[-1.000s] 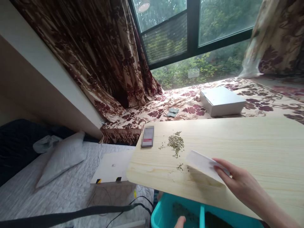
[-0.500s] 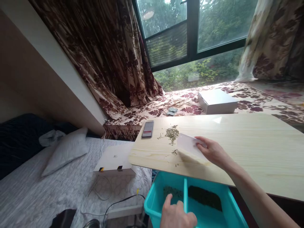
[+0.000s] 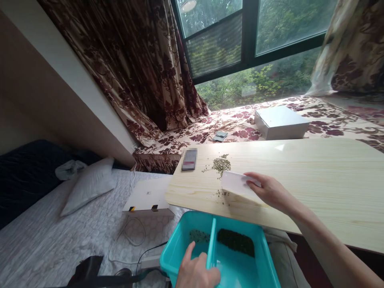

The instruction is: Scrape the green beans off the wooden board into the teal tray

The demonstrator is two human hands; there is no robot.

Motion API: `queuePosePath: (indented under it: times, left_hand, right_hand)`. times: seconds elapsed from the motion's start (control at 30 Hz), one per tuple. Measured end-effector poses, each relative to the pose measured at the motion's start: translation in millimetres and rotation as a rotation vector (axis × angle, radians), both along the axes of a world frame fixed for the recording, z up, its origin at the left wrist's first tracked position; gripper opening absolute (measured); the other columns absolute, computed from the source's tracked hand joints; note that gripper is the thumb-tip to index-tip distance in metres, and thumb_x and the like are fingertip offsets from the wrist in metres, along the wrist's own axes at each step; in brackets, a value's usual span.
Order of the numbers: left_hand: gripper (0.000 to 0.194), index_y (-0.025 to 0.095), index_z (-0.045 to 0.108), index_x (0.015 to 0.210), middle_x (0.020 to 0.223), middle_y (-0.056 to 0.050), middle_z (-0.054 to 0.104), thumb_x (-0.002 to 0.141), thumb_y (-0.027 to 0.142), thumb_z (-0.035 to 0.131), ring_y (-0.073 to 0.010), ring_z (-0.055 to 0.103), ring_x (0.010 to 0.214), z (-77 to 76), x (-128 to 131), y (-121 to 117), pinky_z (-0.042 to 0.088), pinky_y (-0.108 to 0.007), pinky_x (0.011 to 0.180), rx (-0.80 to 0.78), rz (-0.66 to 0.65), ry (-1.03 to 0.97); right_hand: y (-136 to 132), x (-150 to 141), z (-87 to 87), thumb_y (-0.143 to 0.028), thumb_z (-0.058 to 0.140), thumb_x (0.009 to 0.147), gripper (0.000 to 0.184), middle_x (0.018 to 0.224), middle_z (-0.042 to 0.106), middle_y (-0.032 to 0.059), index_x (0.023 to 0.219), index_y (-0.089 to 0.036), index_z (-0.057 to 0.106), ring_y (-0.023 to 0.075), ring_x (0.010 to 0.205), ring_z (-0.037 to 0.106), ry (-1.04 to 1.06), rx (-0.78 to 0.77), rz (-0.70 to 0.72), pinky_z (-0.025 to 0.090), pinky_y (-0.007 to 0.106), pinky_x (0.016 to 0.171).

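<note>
My right hand (image 3: 267, 191) is closed on the edge of a thin white board (image 3: 237, 183), tilted over the wooden tabletop. Beside the board's left end lies a pile of small greenish-brown grains (image 3: 221, 164), with a few stray grains nearer the table's front edge. Below that edge is a teal bin (image 3: 186, 221) split in two by a divider (image 3: 211, 240). Some scattered grains lie in its left compartment, a dense dark green mass (image 3: 236, 242) in its right. My left hand (image 3: 196, 270) grips the bin's near side by the divider, index finger stretched out; its grip is partly hidden.
A dark packet (image 3: 189, 159) lies at the table's (image 3: 315, 176) left end. Behind the table, a white box (image 3: 282, 122) and a small folded cloth (image 3: 220, 136) rest on the window ledge. To the left are a white carton (image 3: 147, 196), cables and a bed with a pillow (image 3: 90, 186).
My left hand and the teal bin have shifted left together along the table's front edge. The white board has dipped slightly toward the front edge, where more loose grains now lie.
</note>
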State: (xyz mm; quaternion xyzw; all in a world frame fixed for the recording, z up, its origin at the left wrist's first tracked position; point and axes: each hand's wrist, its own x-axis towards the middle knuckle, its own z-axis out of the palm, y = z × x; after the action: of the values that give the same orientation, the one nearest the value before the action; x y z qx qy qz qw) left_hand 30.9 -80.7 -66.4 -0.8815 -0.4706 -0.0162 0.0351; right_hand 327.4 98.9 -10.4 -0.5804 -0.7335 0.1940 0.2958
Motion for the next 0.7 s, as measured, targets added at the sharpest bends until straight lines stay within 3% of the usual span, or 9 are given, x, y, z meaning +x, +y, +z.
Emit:
queuePosePath:
  times: [0.1,0.27,0.57,0.7]
  left_hand:
    - [0.022,0.025,0.065,0.071,0.066,0.005,0.056,0.076,0.016,0.085,-0.0135,0.055,0.058,-7.9,-5,2,0.046,-0.051,0.109,-0.008,-0.019,-0.018]
    - [0.039,0.023,0.065,0.063,0.064,0.003,0.055,0.065,0.051,0.092,-0.019,0.059,0.061,-8.1,-6,6,0.048,-0.062,0.103,-0.13,0.015,-0.125]
    - [0.037,0.022,0.066,0.064,0.063,0.003,0.056,0.065,0.046,0.094,-0.0195,0.062,0.064,2.5,-6,11,0.047,-0.061,0.105,-0.156,0.022,-0.221]
    - [0.037,0.022,0.066,0.064,0.065,0.003,0.056,0.064,0.045,0.095,-0.0197,0.061,0.066,6.0,-2,9,0.043,-0.063,0.108,-0.176,0.086,-0.234]
  right_hand:
    - [-4,-2,0.8,-0.036,0.053,0.085,0.034,0.092,0.082,0.0057,0.105,-0.024,0.077,0.024,0.08,0.076,-0.01,-0.01,0.016,0.055,0.03,0.066]
    - [-12,-1,5.5,-0.038,0.051,0.087,0.036,0.091,0.082,0.0057,0.106,-0.024,0.077,0.0226,0.078,0.076,-0.02,-0.014,0.034,0.055,0.029,0.066]
    - [-27,0,14.3,-0.04,0.05,0.087,0.036,0.09,0.082,0.0064,0.104,-0.024,0.077,0.0239,0.075,0.076,-0.027,-0.033,0.047,0.055,0.03,0.063]
    - [-32,0,15.9,-0.04,0.049,0.088,0.037,0.093,0.082,0.0076,0.105,-0.023,0.077,0.0261,0.079,0.076,-0.04,-0.028,0.036,0.056,0.032,0.065]
